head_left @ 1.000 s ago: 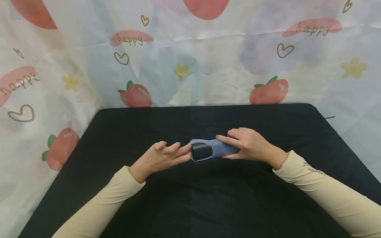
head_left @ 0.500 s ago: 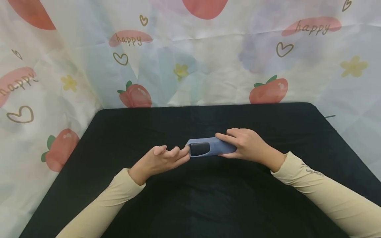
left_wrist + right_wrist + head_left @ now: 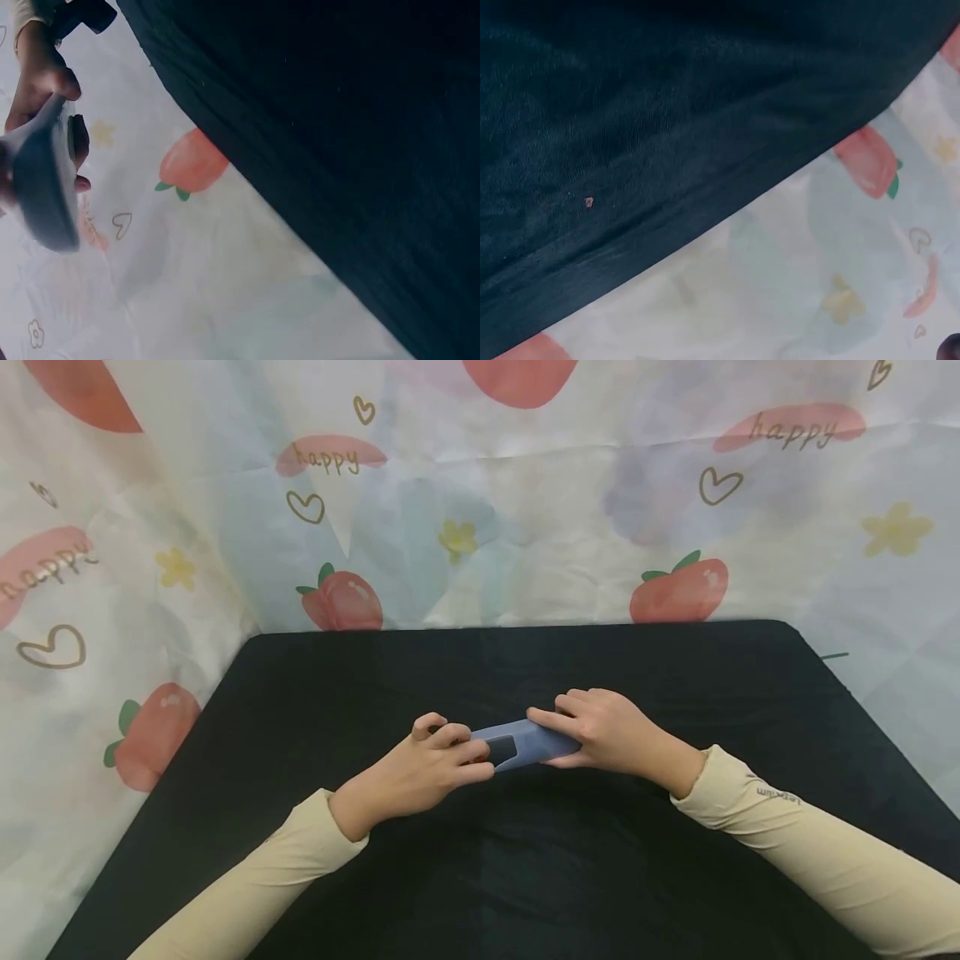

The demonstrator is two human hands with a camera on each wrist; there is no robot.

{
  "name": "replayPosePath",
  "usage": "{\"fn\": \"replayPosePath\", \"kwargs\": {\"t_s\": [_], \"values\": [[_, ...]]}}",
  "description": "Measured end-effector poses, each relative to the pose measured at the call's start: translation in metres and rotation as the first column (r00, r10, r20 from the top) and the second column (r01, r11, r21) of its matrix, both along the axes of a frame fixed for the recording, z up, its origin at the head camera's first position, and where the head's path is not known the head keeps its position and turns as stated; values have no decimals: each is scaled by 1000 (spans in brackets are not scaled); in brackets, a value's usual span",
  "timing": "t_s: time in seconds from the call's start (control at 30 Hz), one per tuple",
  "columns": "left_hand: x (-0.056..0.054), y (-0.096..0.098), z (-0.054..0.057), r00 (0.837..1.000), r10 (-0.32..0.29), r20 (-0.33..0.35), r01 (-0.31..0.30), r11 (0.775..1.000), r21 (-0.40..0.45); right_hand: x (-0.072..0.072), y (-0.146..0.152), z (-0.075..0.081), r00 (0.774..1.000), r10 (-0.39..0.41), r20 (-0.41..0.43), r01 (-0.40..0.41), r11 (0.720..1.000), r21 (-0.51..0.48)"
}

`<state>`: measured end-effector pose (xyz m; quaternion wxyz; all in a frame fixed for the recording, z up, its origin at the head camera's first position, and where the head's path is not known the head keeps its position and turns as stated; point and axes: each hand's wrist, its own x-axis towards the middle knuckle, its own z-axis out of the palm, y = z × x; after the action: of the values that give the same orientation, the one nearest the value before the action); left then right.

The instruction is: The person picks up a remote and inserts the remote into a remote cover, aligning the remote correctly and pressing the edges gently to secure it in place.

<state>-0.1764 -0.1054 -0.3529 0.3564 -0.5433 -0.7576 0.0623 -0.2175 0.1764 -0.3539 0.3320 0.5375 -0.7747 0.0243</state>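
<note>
Over the middle of the table, a blue-grey handheld device (image 3: 534, 743) with a dark, rounded panel (image 3: 502, 749) is held between both hands. In the left wrist view the device (image 3: 46, 187) has a broad, flared end and a narrower neck; its exact kind is unclear. My right hand (image 3: 611, 728) grips the right end, one finger along the top and the thumb below. My left hand (image 3: 420, 772) curls its fingers over the left end, covering part of the panel; its thumb is hidden. Across the left wrist view, the right hand (image 3: 41, 82) holds the neck.
A black cloth (image 3: 585, 868) covers the table. Behind and to the left hangs a pale curtain (image 3: 540, 527) printed with fruit, hearts and flowers. A small pale speck (image 3: 589, 202) lies on the cloth in the right wrist view.
The left fingers have moved from the device's left tip to over its panel. The device and right hand have shifted slightly left, and the device's left end is tilted differently.
</note>
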Motion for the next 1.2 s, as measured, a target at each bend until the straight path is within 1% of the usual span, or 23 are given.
{"fn": "replayPosePath", "kwargs": {"t_s": [0.1, 0.2, 0.3, 0.37, 0.43, 0.5, 0.57, 0.63, 0.67, 0.73, 0.8, 0.87, 1.03, 1.1, 1.13, 1.2], "values": [[1, 0, -3, 996, 26, 84, -24, 999, -21, 3, -5, -2, 1000, -22, -8, 22, 999, 34], [-1, 0, -3, 987, 47, 152, -43, 999, -31, 5, -10, -1, 998, -53, -25, 55, 997, 62], [-5, -1, -2, 978, 64, 198, -66, 998, 2, 5, -13, 3, 995, -87, -40, 90, 993, 79], [-9, -3, -1, 970, 74, 232, -90, 994, 60, 4, -14, 6, 992, -116, -41, 119, 990, 71], [-13, -6, 1, 962, 80, 263, -122, 981, 150, 3, -15, 9, 989, -143, -34, 145, 988, 48], [-17, -10, 3, 947, 81, 312, -164, 954, 250, 1, -14, 12, 986, -167, -27, 168, 986, 16], [-19, -12, 5, 928, 83, 365, -210, 922, 324, 0, -14, 14, 983, -183, -17, 183, 983, -15], [-20, -13, 5, 910, 95, 404, -250, 902, 351, -1, -13, 15, 981, -191, -15, 190, 981, -36], [-20, -13, 4, 902, 104, 419, -265, 899, 348, -1, -13, 16, 981, -194, -16, 193, 980, -44], [-20, -11, 1, 895, 126, 428, -284, 901, 328, -1, -12, 16, 981, -193, -25, 191, 980, -56], [-19, -7, -2, 896, 142, 420, -290, 905, 311, 0, -12, 15, 982, -182, -52, 179, 982, -58], [-20, -3, -4, 901, 150, 406, -291, 905, 311, 2, -13, 15, 982, -167, -90, 163, 985, -52], [-22, 5, -7, 931, 118, 345, -248, 898, 362, 6, -18, 14, 970, -155, -187, 151, 988, -33], [-23, 8, -7, 938, 101, 330, -230, 897, 378, 7, -20, 14, 964, -161, -211, 159, 987, -28], [-23, 8, -7, 939, 96, 330, -226, 897, 380, 8, -20, 13, 962, -163, -220, 162, 987, -26], [-23, 9, -7, 935, 92, 343, -228, 896, 381, 8, -20, 13, 960, -164, -227, 163, 986, -25]]}}
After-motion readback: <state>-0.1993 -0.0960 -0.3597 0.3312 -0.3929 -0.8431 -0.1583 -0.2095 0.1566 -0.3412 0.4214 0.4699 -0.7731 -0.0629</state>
